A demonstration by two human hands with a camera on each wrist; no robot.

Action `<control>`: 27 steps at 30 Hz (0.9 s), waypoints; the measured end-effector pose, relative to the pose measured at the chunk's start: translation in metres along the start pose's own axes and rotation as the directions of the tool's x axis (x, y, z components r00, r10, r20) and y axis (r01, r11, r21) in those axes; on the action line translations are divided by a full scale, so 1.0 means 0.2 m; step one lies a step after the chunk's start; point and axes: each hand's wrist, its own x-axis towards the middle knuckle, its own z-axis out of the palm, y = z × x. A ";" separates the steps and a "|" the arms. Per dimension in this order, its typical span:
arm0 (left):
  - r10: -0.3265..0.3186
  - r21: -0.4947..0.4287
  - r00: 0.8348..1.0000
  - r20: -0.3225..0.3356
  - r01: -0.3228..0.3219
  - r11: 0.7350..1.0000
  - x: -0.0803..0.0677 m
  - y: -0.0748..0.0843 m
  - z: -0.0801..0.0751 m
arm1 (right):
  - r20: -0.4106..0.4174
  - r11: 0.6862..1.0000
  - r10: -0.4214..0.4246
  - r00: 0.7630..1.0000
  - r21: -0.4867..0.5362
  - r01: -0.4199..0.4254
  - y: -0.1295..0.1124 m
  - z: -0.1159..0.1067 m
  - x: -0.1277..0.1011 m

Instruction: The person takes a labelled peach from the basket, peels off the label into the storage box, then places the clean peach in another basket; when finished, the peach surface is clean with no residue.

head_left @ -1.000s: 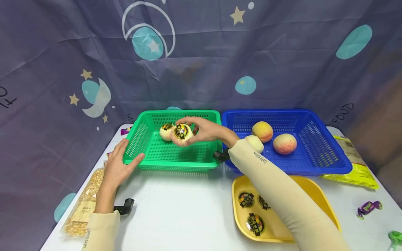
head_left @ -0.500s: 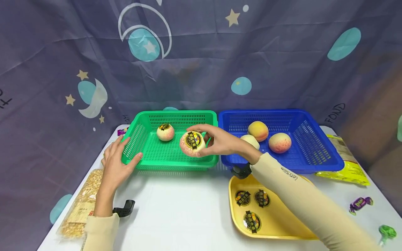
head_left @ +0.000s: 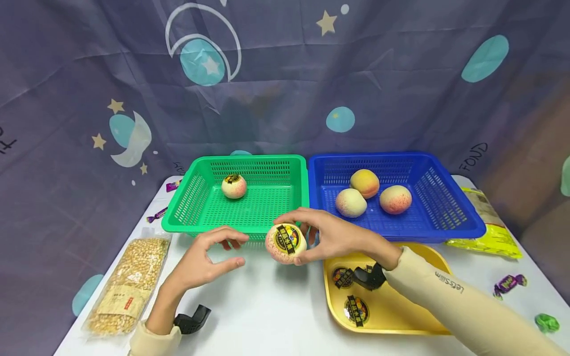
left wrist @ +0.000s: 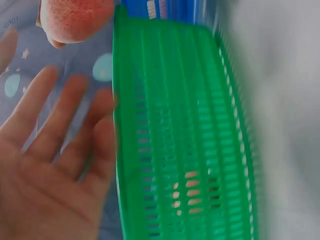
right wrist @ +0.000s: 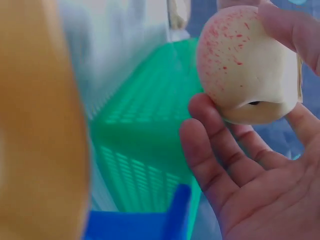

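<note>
Labelled peach (head_left: 286, 243): gripped by the fingertips of the right hand (head_left: 331, 236) above the white surface (head_left: 267, 306), just before the green basket (head_left: 196, 210), sticker turned up for view; left hand (head_left: 202, 262) released, fingers relaxed, poised beside it, holding nothing.

We face a white table (head_left: 249, 316); from nine to three o'clock hangs a creased purple curtain (head_left: 401, 89) printed with teal moons, circles and yellow stars, evenly lit.
</note>
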 end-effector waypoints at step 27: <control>-0.261 0.008 0.856 0.446 0.288 0.958 0.03 -0.13 0.33 | 0.149 0.950 0.085 0.985 -0.310 -0.035 0.02 0.31 -0.08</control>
